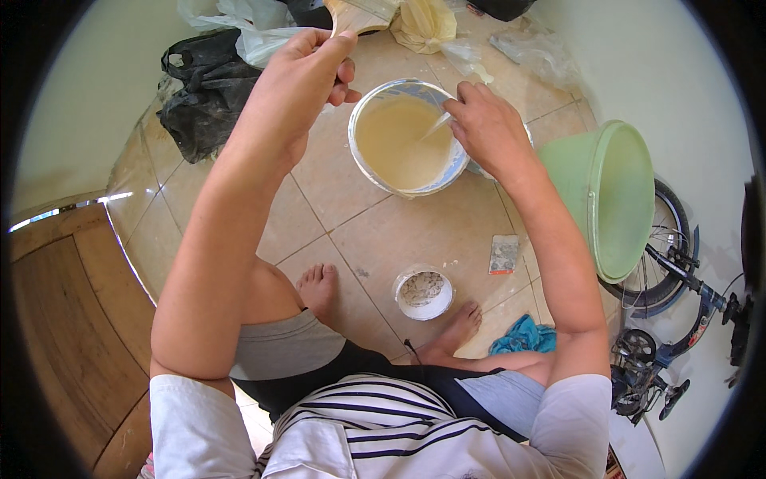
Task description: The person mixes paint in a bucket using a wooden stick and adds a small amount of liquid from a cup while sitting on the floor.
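Note:
Raised at the top edge, my left hand [319, 68] pinches a curved, pale wood-coloured piece [355, 17], partly cut off by the picture's rim. Below and to its right stands a white bucket [358, 164] with blue-white smears inside. It holds a cream-coloured liquid mix [399, 144]. My right hand [487, 124] is over the bucket's right rim, closed round a thin, shiny pale handle [437, 124]. That handle slants down into the mix, and its lower end is hidden there.
Between my feet sits a small white tub [435, 306] with greyish lumps. A flat packet [503, 254] and a blue cloth [523, 335] lie rightward. A green bucket [568, 172] lies tipped near a bicycle [674, 319]. Plastic bags [203, 92] crowd the far left; a wooden door [80, 319] stands nearer.

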Demonstrator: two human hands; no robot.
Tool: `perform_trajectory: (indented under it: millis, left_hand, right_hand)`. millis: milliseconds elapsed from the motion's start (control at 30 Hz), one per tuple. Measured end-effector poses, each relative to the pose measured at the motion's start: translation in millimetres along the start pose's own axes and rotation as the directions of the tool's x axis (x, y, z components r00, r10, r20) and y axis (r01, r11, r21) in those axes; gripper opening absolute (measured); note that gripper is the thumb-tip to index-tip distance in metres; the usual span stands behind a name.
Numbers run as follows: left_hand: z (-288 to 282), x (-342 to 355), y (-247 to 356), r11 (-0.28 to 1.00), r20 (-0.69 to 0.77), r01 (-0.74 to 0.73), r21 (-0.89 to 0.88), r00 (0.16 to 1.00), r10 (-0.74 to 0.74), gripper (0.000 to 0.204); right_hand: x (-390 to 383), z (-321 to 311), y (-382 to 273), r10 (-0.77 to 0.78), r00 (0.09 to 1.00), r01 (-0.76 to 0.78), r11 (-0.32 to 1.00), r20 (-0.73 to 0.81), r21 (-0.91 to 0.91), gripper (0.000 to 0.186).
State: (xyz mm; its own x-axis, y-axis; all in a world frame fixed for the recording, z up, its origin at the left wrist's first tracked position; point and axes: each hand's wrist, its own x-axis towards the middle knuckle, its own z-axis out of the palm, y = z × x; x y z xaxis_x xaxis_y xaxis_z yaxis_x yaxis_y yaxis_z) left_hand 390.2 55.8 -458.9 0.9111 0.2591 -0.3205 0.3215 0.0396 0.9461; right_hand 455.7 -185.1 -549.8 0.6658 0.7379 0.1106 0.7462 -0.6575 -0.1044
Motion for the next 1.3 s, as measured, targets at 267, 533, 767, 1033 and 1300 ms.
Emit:
perform_trajectory:
  millis: [267,533,767,1033,1300]
  left_hand:
    - [-8.8,6.5,-4.6,1.000,0.001,0.010,0.004,1.000,-0.010,0.030]
    - [-11.5,8.2,-6.9,1.000,-0.004,0.010,0.010,1.000,-0.010,0.030]
    - [-5.1,4.8,-4.7,1.000,0.006,0.000,0.012,1.000,0.000,0.030]
    - [-4.5,4.8,-5.9,1.000,0.010,-0.007,0.023,1.000,0.007,0.032]
    - [-1.6,-2.4,-2.0,1.000,0.023,-0.030,0.010,0.999,0.030,0.029]
  right_hand:
    - [4.4,10.9,7.9,-0.023,0.999,0.024,0.998,0.021,-0.050,0.011]
    - [-0.7,22.1,-19.4,0.014,0.994,-0.045,0.954,0.106,0.298,0.010]
    - [-6.2,34.2,-30.1,0.050,0.995,-0.069,0.968,0.082,0.241,0.014]
    - [-4.8,47.0,-42.6,0.227,0.973,-0.228,0.953,0.031,0.198,0.014]
    - [-10.2,37.0,-46.5,0.081,0.977,-0.158,0.895,0.197,0.417,0.017]
